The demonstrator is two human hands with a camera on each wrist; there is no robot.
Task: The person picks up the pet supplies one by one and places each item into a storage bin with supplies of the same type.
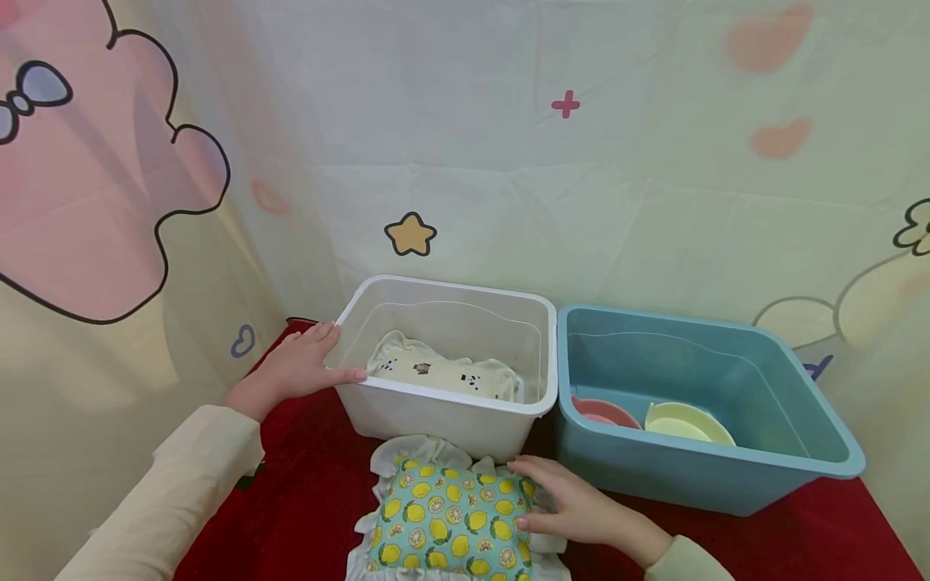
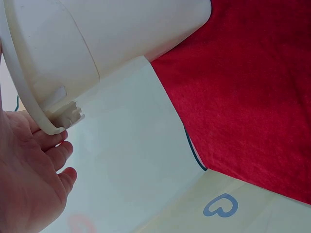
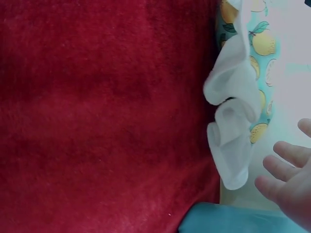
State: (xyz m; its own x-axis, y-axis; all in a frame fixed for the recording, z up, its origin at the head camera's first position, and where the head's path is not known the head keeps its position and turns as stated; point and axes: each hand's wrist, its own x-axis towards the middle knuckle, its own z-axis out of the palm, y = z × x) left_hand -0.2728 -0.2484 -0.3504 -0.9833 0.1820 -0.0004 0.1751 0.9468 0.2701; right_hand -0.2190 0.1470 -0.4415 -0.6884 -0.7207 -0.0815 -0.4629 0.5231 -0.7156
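Note:
My left hand (image 1: 308,363) holds the front-left corner of a white plastic tub (image 1: 450,415), the thumb on the front rim and the fingers at the left side. In the left wrist view, the fingertips (image 2: 60,153) bend around the rim. Inside the tub lies a cream frilled cushion (image 1: 429,369) with small animal prints. A blue lemon-print cushion (image 1: 450,516) with a white ruffle lies in front of the tub. Over its right edge my right hand (image 1: 574,504) has loosely extended fingers; the right wrist view shows them beside the ruffle (image 3: 235,92), with none curled around it.
Right of the white tub stands a blue tub (image 1: 676,468), holding a pink dish (image 1: 606,413) and a pale yellow dish (image 1: 686,422). A red cloth (image 1: 305,500) covers the table. A printed white curtain (image 1: 465,121) hangs close behind both tubs.

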